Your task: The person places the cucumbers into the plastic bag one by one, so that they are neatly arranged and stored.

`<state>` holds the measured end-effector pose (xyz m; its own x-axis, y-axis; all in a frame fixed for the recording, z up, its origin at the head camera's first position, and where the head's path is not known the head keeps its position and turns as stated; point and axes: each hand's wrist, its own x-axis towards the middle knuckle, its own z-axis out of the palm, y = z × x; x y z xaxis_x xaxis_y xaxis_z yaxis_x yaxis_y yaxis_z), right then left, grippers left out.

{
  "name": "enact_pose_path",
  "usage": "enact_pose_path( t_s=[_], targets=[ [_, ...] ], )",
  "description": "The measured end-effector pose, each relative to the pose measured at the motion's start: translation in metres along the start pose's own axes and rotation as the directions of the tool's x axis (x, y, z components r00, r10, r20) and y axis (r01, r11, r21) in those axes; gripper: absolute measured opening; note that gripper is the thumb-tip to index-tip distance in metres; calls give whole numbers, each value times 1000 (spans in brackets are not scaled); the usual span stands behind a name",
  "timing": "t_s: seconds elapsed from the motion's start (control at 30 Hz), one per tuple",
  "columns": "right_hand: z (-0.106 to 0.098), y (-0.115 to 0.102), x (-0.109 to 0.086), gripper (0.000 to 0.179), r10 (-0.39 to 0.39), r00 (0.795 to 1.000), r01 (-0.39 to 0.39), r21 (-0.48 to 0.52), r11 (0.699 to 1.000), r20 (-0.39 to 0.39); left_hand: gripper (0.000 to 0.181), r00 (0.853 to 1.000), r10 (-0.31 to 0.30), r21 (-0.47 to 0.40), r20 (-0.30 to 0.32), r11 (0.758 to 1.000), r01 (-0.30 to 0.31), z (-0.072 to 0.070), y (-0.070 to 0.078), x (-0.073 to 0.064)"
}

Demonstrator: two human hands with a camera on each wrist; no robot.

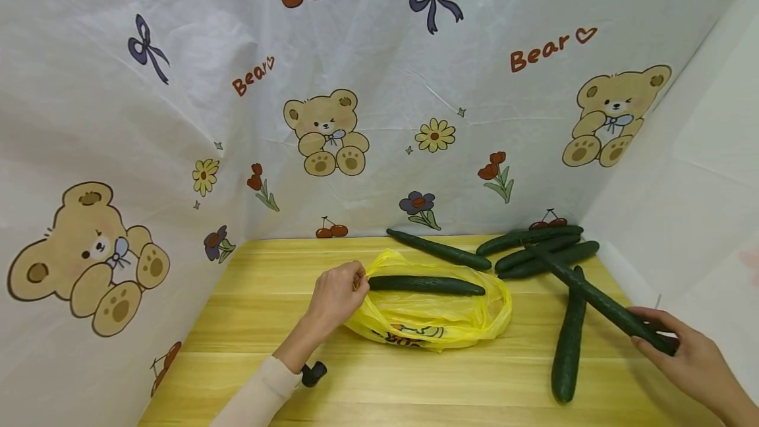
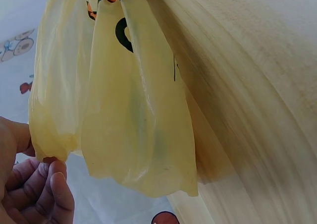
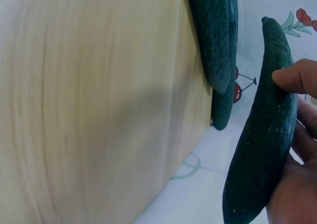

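Note:
My left hand pinches the left edge of a yellow plastic bag that lies on the table with its mouth spread. Within the bag's mouth lies one dark green cucumber. The left wrist view shows thumb and fingers gripping a fold of the thin bag, which has printing on it. At the right, my right hand holds another cucumber by its near end, the far end pointing toward the back pile. In the right wrist view the thumb presses along this cucumber, fingers behind it.
A loose cucumber lies under the held one at the right. Several more cucumbers are bunched at the back right, and a single cucumber lies behind the bag. Printed bear cloth walls the wooden table.

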<state>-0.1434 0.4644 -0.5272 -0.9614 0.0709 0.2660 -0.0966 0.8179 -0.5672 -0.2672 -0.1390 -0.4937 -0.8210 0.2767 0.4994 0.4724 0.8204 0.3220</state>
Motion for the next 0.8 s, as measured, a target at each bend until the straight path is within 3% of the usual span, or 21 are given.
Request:
enact_pose_path(
  t_s=[0.37,0.8],
  targets=[
    [5,-20,4,52,-61,998,60,33,998,18,11,999,-34,-3,24,999,34,-2,-2,2],
    [9,-37,8,49,-122,992,119,69,990,33,11,1000,-1,9,10,1000,1,-1,-2,7]
  ],
)
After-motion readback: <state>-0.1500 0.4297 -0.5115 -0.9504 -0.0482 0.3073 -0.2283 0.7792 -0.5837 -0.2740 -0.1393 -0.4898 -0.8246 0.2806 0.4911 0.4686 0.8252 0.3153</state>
